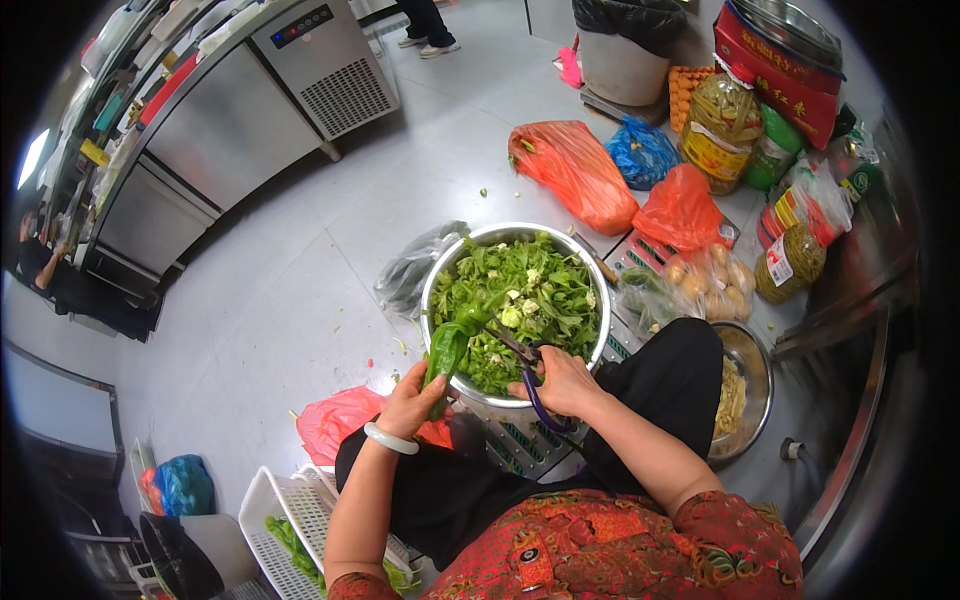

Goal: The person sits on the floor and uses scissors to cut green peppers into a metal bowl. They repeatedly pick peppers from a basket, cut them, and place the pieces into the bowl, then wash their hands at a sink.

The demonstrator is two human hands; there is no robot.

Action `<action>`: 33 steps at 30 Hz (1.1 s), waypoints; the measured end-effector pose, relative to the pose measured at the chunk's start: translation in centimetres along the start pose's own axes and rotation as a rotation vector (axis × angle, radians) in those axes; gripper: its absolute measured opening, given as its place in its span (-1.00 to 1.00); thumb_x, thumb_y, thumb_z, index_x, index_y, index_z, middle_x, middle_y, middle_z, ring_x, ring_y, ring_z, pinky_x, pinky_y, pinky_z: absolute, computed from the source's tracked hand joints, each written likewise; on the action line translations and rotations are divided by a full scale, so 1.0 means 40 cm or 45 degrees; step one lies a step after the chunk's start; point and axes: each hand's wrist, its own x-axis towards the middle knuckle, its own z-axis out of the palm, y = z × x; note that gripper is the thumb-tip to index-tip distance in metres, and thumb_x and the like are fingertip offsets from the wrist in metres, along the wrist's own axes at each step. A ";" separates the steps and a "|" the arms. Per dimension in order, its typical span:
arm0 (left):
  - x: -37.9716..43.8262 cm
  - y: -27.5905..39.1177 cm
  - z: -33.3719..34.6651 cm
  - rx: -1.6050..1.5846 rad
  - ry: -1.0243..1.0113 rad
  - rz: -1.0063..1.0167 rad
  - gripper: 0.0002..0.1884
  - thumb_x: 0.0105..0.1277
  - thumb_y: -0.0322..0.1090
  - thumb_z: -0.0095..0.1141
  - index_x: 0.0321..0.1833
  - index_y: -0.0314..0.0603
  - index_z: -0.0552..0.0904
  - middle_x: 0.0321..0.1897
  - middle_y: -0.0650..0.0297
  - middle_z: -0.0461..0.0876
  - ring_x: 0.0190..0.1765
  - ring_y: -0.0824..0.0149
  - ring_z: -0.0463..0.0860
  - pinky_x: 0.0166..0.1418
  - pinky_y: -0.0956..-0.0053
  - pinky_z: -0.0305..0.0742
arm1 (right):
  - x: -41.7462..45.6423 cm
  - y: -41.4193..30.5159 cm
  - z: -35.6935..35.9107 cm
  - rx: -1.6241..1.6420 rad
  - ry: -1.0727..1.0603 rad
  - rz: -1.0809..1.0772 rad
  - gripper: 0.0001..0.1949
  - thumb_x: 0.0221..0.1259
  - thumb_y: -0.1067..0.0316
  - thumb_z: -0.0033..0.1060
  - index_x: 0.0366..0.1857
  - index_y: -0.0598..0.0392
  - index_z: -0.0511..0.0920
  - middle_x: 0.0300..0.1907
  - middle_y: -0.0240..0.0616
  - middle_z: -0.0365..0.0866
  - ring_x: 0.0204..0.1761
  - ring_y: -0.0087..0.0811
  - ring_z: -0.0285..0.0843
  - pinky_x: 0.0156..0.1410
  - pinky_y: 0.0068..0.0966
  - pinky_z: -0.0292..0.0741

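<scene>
My left hand [409,401], with a pale bangle on its wrist, is closed on a long green pepper [448,346]. My right hand [559,381] holds scissors with purple handles [534,396]. Their blades reach to the stem end of the pepper, over the near left part of a round metal basin [604,300]. Leafy green trimmings [551,277] and pale pepper cores [511,316] fill the basin, which stands on the floor between my knees. Whether the blades are touching the pepper cannot be told.
White plastic baskets [292,517] with green peppers [289,544] stand at lower left. A pink plastic bag [337,424] lies left of my knee. Right are a metal bowl [763,390], bagged potatoes [712,281], a red bag [577,176] and large jars [720,131]. Two other people are farther off.
</scene>
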 end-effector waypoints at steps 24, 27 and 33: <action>0.028 -0.036 0.022 0.216 -0.069 -0.133 -0.73 0.29 -0.26 -0.08 -0.06 -0.27 0.36 -0.53 0.26 0.48 -0.60 0.46 0.46 -0.56 0.59 0.40 | 0.004 0.045 0.017 0.056 -0.232 0.154 -0.22 -0.14 -0.44 -0.18 -0.24 0.25 0.46 -0.27 0.05 0.53 -0.16 -0.07 0.49 -0.05 -0.33 0.39; 0.034 -0.051 0.018 0.239 -0.090 -0.163 -0.73 0.28 -0.25 -0.07 -0.08 -0.27 0.37 -0.54 0.26 0.47 -0.59 0.45 0.46 -0.61 0.57 0.38 | -0.001 0.064 0.030 0.023 -0.264 0.207 -0.25 -0.11 -0.42 -0.18 -0.25 0.22 0.51 -0.26 0.05 0.53 -0.15 -0.06 0.49 -0.05 -0.30 0.39; 0.050 -0.068 0.011 0.280 -0.129 -0.259 -0.74 0.29 -0.22 -0.10 -0.10 -0.25 0.37 -0.51 0.23 0.50 -0.59 0.43 0.48 -0.56 0.58 0.43 | -0.001 0.094 0.059 -0.090 -0.193 0.262 -0.31 -0.08 -0.38 -0.18 -0.38 0.19 0.57 -0.35 -0.01 0.57 -0.21 -0.07 0.51 -0.12 -0.30 0.41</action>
